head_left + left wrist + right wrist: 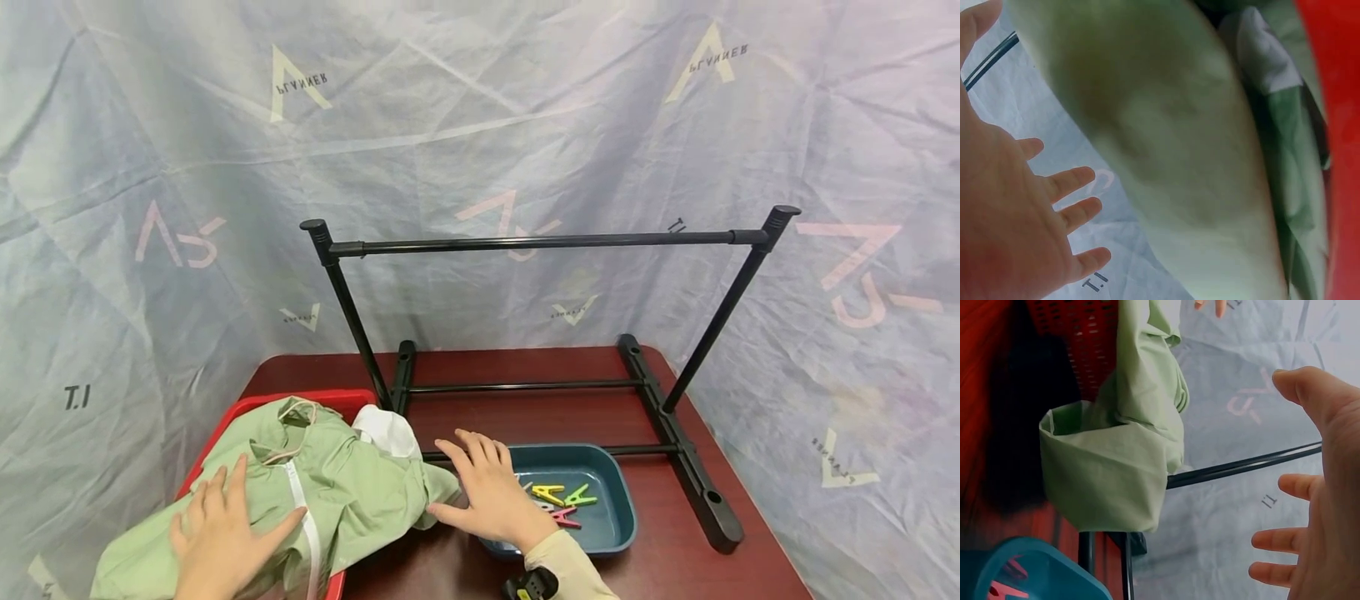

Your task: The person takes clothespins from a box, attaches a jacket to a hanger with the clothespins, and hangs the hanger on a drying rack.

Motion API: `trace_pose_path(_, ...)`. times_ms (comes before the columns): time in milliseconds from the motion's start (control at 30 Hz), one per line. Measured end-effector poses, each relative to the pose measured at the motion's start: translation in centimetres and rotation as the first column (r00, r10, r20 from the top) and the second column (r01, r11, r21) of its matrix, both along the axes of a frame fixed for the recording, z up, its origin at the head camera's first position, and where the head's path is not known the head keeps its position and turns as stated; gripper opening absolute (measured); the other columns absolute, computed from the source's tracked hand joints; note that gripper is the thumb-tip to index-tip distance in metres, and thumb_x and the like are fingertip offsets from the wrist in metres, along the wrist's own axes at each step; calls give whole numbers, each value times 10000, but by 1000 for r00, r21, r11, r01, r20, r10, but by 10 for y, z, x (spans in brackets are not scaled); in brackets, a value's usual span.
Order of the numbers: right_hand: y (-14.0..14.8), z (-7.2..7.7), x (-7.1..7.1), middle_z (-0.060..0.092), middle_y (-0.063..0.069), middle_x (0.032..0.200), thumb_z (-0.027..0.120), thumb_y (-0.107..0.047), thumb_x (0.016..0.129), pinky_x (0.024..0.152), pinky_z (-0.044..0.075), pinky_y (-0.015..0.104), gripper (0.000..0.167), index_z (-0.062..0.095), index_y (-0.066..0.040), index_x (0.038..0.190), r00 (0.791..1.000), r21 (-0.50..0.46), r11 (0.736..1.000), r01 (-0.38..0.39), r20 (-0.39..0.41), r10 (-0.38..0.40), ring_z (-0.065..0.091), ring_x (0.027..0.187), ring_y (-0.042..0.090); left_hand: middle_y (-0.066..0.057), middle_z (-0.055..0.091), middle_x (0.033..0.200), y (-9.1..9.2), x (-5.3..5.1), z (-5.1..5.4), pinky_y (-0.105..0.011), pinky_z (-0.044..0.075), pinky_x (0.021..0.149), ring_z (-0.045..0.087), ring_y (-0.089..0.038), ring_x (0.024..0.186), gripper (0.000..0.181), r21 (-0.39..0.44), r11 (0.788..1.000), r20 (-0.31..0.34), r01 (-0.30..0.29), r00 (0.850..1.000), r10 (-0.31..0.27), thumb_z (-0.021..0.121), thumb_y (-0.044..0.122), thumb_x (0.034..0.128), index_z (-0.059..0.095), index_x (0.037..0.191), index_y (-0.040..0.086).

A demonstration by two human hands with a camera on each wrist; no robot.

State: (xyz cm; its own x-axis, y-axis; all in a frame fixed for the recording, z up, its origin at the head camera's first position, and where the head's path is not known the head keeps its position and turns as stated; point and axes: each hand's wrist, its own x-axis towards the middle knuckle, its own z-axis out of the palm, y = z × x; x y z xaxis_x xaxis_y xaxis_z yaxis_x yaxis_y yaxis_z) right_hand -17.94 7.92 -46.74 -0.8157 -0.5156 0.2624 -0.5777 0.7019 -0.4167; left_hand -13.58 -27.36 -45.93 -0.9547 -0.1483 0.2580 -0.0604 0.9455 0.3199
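Observation:
A light green jacket [352, 492] with a white zipper and a drawstring collar lies heaped over a red basket [258, 402], one sleeve hanging past the basket's right side. Over the jacket's left part hovers my left hand [221, 529], fingers spread; in the left wrist view a gap shows between that hand [1016, 212] and the cloth. My right hand [491, 492] is held beside the sleeve end, its fingers apart and nothing in them. In the right wrist view, the sleeve cuff [1104, 475] hangs away from the right hand [1319, 500]. White cloth [388, 431] pokes out behind the jacket.
A black metal rack [547, 243] with a bare top bar stands on the dark red table [480, 367]. In front of it sits a blue tray [611, 533] with several coloured clothespins [580, 497]. Printed grey sheeting [465, 167] hangs behind and at both sides.

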Motion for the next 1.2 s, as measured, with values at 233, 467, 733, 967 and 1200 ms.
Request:
trace_pose_path(233,-8,-6,0,342,113,1526,613,-574,897,1061,272,592,748,374,-214,1508,1000,9,1000,-5,-28,5,329,1388,317,-378,254,1417,-10,-1,0,-773,133,925,221,-622,1245,1190,5,1000,18,-16,1000,16,660,715,768,105,1566,28)
trace_pose_path(467,-15,-10,0,336,110,1528,621,-546,906,1067,275,578,739,357,-221,1515,999,23,1000,-21,-27,21,326,1392,311,-377,239,1450,-19,1,-4,-785,109,941,185,-602,1299,1205,24,999,8,-45,999,44,653,720,770,63,1581,53)
trace_pose_path(733,-23,-12,-1,356,113,1511,576,-589,913,1057,293,561,746,369,-196,1512,998,46,998,-32,-45,34,346,1375,310,-402,244,1420,-27,0,-7,-785,99,947,183,-614,1288,1218,28,997,37,-70,997,69,644,737,764,72,1573,29)
trace_pose_path(967,-29,-14,-3,354,118,1512,580,-575,918,1055,299,557,749,346,-209,1528,998,59,997,-38,-42,41,348,1375,312,-390,200,1453,-38,0,-8,-795,69,937,148,-626,1290,1241,24,997,101,-80,992,77,609,781,758,39,1578,43)
trace_pose_path(1200,-32,-15,-5,363,122,1507,549,-599,927,1046,306,557,752,345,-201,1531,998,53,998,-46,-27,48,361,1365,314,-376,172,1471,-47,4,-12,-795,41,949,130,-607,1300,1276,12,995,144,-94,985,92,598,806,743,-16,1584,69)
